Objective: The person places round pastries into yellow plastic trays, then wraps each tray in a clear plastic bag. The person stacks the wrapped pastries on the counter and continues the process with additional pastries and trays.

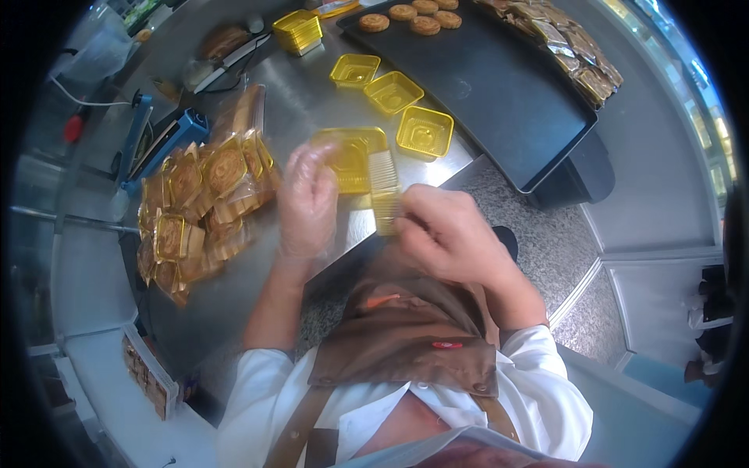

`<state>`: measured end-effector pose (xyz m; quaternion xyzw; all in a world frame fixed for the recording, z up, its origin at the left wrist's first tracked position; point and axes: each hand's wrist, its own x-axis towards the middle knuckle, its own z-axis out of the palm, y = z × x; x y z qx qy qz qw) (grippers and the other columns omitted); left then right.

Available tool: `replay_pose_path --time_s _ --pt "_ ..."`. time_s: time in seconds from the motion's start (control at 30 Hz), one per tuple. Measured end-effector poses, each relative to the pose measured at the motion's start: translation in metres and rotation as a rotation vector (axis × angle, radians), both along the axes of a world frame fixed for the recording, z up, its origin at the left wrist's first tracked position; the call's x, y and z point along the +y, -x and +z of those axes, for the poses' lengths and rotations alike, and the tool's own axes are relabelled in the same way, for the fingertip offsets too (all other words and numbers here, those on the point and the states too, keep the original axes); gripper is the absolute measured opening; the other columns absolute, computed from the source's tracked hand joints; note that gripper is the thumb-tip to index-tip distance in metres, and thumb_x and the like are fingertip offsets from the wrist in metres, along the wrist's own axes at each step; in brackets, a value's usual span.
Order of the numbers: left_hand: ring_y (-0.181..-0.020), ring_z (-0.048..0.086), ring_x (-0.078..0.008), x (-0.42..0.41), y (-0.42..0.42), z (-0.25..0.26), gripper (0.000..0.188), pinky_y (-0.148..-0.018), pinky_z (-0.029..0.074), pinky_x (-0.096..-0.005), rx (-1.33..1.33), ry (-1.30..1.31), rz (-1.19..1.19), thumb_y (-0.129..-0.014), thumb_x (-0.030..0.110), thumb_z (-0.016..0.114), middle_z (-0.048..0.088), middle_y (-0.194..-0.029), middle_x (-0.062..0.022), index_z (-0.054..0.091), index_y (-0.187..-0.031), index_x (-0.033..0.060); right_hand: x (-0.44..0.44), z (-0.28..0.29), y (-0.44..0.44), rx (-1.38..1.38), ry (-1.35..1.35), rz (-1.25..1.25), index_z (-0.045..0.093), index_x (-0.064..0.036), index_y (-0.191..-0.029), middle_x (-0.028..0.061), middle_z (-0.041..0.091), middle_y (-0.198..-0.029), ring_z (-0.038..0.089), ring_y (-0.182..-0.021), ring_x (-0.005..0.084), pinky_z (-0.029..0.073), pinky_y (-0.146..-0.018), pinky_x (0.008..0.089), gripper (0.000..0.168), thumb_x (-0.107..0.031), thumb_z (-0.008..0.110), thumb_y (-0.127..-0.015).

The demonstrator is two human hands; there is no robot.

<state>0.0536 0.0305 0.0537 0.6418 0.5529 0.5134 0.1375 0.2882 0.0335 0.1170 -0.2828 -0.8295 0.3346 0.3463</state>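
A stack of nested clear-yellow plastic trays (385, 193) is tilted on its side in front of me, above the near edge of the steel table. My right hand (439, 231) grips the stack's right end with curled fingers. My left hand (310, 196), in a clear plastic glove and blurred, holds the left side of the yellow tray (354, 167) at the stack's front face. Whether that tray is apart from the stack is unclear. Beyond my hands, three single yellow trays (354, 70) (394, 93) (425, 133) sit in a slanting row, open side up.
Bagged round pastries (225, 169) are heaped at the left beside a blue bag sealer (175, 140). A knife (231, 61) and another tray stack (297, 32) lie farther back. A dark baking sheet (497, 88) bears several round pastries (424, 25); more packets (576, 52) are piled behind it.
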Motion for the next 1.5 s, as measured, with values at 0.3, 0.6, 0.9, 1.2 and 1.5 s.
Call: replay_pose_path --time_s 0.3,0.6,0.9,1.2,1.5 --pt "-0.117 0.064 -0.0186 0.020 0.026 -0.009 0.044 -0.102 0.049 -0.0313 -0.245 0.154 0.098 -0.092 -0.004 0.053 0.068 -0.127 -0.0136 0.060 -0.136 -0.0014 -0.018 -0.022 -0.073 -0.007 0.083 -0.252 0.062 0.001 -0.093 0.0176 0.061 -0.078 0.065 -0.070 0.0358 0.051 -0.063 0.0407 0.007 -0.004 0.065 -0.090" --pt "-0.096 0.074 -0.0240 0.071 0.049 0.007 0.057 -0.086 0.058 -0.0350 0.302 0.213 0.170 -0.094 0.012 0.054 0.066 -0.131 -0.0218 0.050 -0.149 -0.0034 -0.040 -0.058 -0.090 0.055 0.278 -0.243 0.060 0.001 -0.094 0.0136 0.064 -0.075 0.069 -0.066 0.0272 0.052 -0.061 0.0371 0.010 -0.006 0.061 -0.100" --pt "-0.127 0.060 -0.0407 0.158 0.046 0.015 0.061 -0.108 0.047 -0.0448 0.522 0.674 0.286 -0.089 0.028 0.056 0.063 -0.139 -0.0244 0.057 -0.144 0.0043 -0.035 -0.055 -0.092 0.104 0.199 -0.280 0.064 0.002 -0.099 0.0112 0.066 -0.079 0.070 -0.064 0.0171 0.053 -0.059 0.0303 0.006 -0.004 0.063 -0.100" --pt "-0.128 0.062 -0.0321 0.045 0.039 0.012 0.062 -0.108 0.049 -0.0410 0.528 0.162 0.125 -0.093 0.030 0.071 0.052 -0.151 -0.0227 0.054 -0.147 0.0040 0.009 -0.036 -0.060 -0.036 -0.210 -0.224 0.068 -0.002 -0.104 0.0165 0.066 -0.089 0.068 -0.076 0.0360 0.055 -0.067 0.0391 0.011 -0.002 0.068 -0.093" --pt "-0.141 0.047 -0.0378 0.003 0.037 -0.018 0.070 -0.119 0.039 -0.0442 0.535 0.278 -0.148 -0.079 0.035 0.088 0.048 -0.152 -0.0188 0.060 -0.139 0.0124 0.090 -0.036 0.026 -0.359 -0.554 -0.206 0.072 -0.007 -0.103 0.0177 0.069 -0.095 0.070 -0.085 0.0393 0.056 -0.075 0.0472 0.017 -0.007 0.063 -0.089"
